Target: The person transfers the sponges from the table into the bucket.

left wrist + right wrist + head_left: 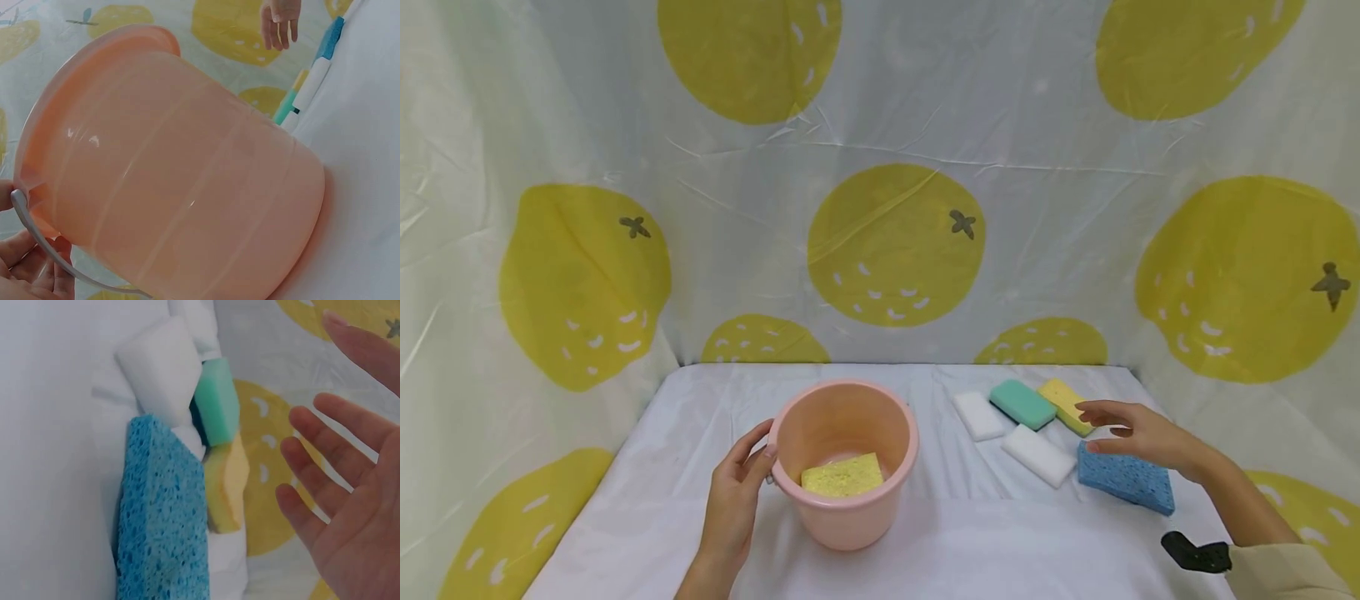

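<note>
A pink plastic bucket stands on the white table cover, with a yellow sponge lying flat inside it. My left hand rests against the bucket's left side just under the rim, fingers loosely curved. In the left wrist view the bucket wall fills the frame, and my fingertips lie by its grey handle. My right hand hovers open, holding nothing, over the blue sponge and beside a yellow sponge. The right wrist view shows that open palm beside the blue sponge.
Two white sponges and a green sponge lie at the right between the bucket and my right hand. A lemon-print plastic curtain walls the table at the back and both sides. A black strap sits on my right wrist.
</note>
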